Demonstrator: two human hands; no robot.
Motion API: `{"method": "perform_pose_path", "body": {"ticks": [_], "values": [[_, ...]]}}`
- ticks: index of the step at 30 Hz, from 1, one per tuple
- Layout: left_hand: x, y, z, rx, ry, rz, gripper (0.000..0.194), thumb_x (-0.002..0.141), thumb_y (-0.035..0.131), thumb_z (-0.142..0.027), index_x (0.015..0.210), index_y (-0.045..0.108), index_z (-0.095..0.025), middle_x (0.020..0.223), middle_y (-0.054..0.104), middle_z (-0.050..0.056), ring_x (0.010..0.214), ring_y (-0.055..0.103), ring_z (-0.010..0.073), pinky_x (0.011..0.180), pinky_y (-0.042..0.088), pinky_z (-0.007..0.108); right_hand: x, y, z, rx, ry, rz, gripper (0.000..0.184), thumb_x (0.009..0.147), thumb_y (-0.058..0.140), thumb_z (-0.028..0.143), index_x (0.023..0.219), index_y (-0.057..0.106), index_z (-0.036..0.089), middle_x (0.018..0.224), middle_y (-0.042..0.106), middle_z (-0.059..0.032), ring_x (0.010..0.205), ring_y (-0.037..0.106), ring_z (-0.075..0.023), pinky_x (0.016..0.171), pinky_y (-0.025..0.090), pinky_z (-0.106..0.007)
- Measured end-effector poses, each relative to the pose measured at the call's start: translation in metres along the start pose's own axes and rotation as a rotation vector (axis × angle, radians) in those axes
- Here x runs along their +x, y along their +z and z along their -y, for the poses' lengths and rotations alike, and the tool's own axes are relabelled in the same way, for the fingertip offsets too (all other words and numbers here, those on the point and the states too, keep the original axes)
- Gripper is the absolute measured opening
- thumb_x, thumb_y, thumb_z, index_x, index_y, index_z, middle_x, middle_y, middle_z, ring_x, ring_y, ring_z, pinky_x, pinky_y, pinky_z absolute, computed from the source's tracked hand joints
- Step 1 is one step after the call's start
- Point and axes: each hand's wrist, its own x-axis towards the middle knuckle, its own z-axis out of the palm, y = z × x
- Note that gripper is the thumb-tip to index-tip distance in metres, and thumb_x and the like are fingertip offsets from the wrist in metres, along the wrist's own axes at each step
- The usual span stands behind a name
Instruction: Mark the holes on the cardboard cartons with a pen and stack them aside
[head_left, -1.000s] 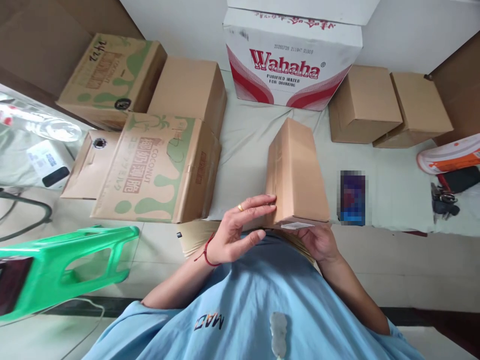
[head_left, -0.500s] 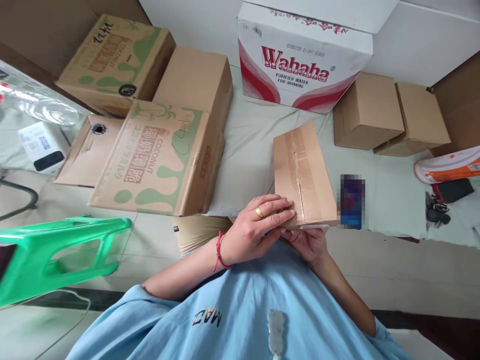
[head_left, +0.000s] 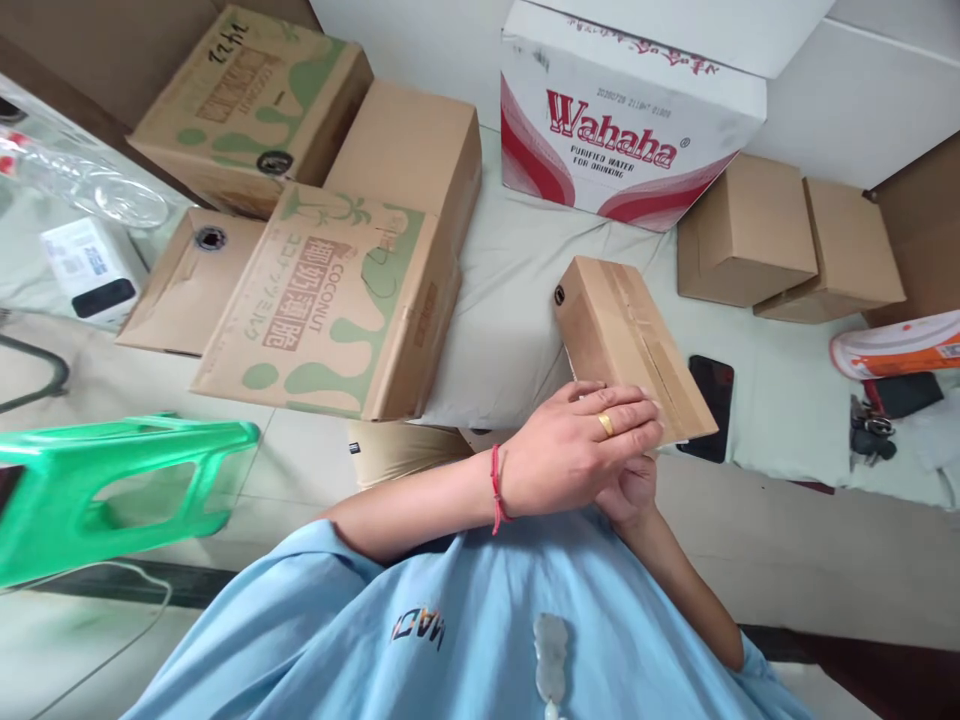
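Observation:
A small brown cardboard box [head_left: 622, 320] with clear tape along its top lies at a slant in front of me, a dark round spot on its far left side. My left hand [head_left: 581, 445], with a gold ring and a red string bracelet, lies across the box's near end, fingers together and closed over its edge. Below it, my right hand [head_left: 634, 490] is closed at the box's near underside, its fingertips partly hidden by the left hand and the box. A dark phone [head_left: 712, 405] lies just right of the box.
Large coconut cartons [head_left: 322, 300] stand at the left, and a white-and-red Wahaha carton [head_left: 630, 130] at the back. Two plain brown boxes [head_left: 746, 230] sit back right. Keys [head_left: 871, 435] and an orange-white package [head_left: 900, 343] lie far right. A green stool [head_left: 142, 490] stands left.
The box has turned, its near end swinging to the right, and more of its left side shows. My left hand has moved right with it, across the right hand. The view has shifted slightly.

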Motion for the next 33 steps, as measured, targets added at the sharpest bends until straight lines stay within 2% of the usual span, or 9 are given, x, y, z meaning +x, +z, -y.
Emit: {"method": "perform_pose_path", "body": {"ticks": [3, 6, 11, 16, 19, 25, 29, 31, 33], "values": [[0.002, 0.005, -0.002, 0.034, 0.005, 0.007, 0.039, 0.118, 0.044, -0.032, 0.144, 0.071, -0.021, 0.155, 0.074, 0.007, 0.149, 0.064, 0.0229, 0.124, 0.045, 0.040, -0.001, -0.001, 0.001, -0.006, 0.098, -0.058, 0.030, 0.085, 0.084, 0.040, 0.114, 0.080, 0.033, 0.106, 0.084, -0.0108, 0.111, 0.078, -0.0325, 0.088, 0.070, -0.050], [-0.003, 0.004, 0.001, -0.028, -0.014, -0.062, 0.034, 0.116, 0.050, -0.030, 0.142, 0.070, -0.022, 0.150, 0.077, 0.008, 0.145, 0.068, 0.0244, 0.119, 0.050, 0.041, -0.001, -0.006, 0.000, 0.054, 0.117, -0.019, 0.034, 0.086, 0.081, 0.037, 0.120, 0.079, 0.031, 0.105, 0.082, -0.0074, 0.112, 0.080, -0.0288, 0.087, 0.069, -0.048], [-0.013, -0.010, 0.014, -0.254, -0.085, -0.213, 0.037, 0.105, 0.069, -0.020, 0.143, 0.066, -0.018, 0.141, 0.078, 0.016, 0.140, 0.071, 0.0284, 0.116, 0.059, 0.044, 0.002, -0.008, 0.005, 0.152, 0.103, 0.149, 0.035, 0.069, 0.091, 0.032, 0.102, 0.080, 0.029, 0.088, 0.083, -0.0010, 0.078, 0.079, -0.0228, 0.072, 0.067, -0.039], [-0.018, -0.028, 0.022, -0.337, -0.133, -0.291, 0.039, 0.101, 0.067, -0.006, 0.138, 0.068, -0.018, 0.140, 0.078, 0.018, 0.138, 0.072, 0.0262, 0.121, 0.058, 0.047, 0.000, 0.009, 0.024, 0.150, 0.045, 0.307, 0.025, 0.077, 0.094, 0.034, 0.096, 0.081, 0.024, 0.083, 0.084, -0.0021, 0.070, 0.079, -0.0217, 0.072, 0.066, -0.037], [-0.023, -0.035, 0.023, -0.363, -0.203, -0.379, 0.039, 0.101, 0.066, -0.006, 0.137, 0.071, -0.020, 0.139, 0.077, 0.016, 0.136, 0.073, 0.0268, 0.120, 0.059, 0.048, -0.005, 0.020, 0.035, 0.106, -0.007, 0.347, 0.030, 0.083, 0.094, 0.036, 0.107, 0.080, 0.025, 0.089, 0.084, -0.0022, 0.071, 0.081, -0.0223, 0.072, 0.068, -0.037], [-0.033, -0.048, 0.023, -0.328, -0.275, -0.512, 0.040, 0.107, 0.067, -0.032, 0.147, 0.067, -0.029, 0.142, 0.074, 0.012, 0.138, 0.069, 0.0328, 0.120, 0.059, 0.058, -0.014, 0.033, 0.035, 0.002, -0.010, 0.580, 0.038, 0.096, 0.085, 0.044, 0.130, 0.072, 0.032, 0.120, 0.086, -0.0066, 0.072, 0.082, -0.0201, 0.069, 0.067, -0.036], [-0.033, -0.047, 0.021, -0.092, -0.190, -0.484, 0.087, 0.096, 0.074, -0.074, 0.166, 0.049, -0.027, 0.154, 0.065, 0.017, 0.146, 0.062, 0.0405, 0.127, 0.050, 0.065, -0.014, 0.043, 0.021, 0.014, 0.042, 0.737, 0.045, 0.097, 0.085, 0.050, 0.135, 0.070, 0.032, 0.118, 0.086, -0.0064, 0.075, 0.082, -0.0210, 0.072, 0.068, -0.037], [-0.035, -0.042, 0.022, 0.030, -0.165, -0.446, 0.103, 0.093, 0.078, -0.074, 0.174, 0.037, -0.027, 0.163, 0.057, 0.021, 0.153, 0.056, 0.0425, 0.131, 0.044, 0.067, -0.014, 0.047, 0.017, 0.001, 0.061, 0.768, 0.041, 0.097, 0.084, 0.052, 0.129, 0.073, 0.028, 0.108, 0.085, -0.0055, 0.075, 0.082, -0.0211, 0.074, 0.068, -0.037], [-0.038, -0.037, 0.024, 0.090, -0.147, -0.402, 0.098, 0.100, 0.076, -0.063, 0.178, 0.028, -0.028, 0.170, 0.051, 0.022, 0.160, 0.051, 0.0426, 0.132, 0.043, 0.066, -0.014, 0.049, 0.016, -0.021, 0.058, 0.771, 0.037, 0.099, 0.083, 0.050, 0.126, 0.075, 0.026, 0.102, 0.083, -0.0037, 0.076, 0.082, -0.0199, 0.074, 0.068, -0.034]]}}
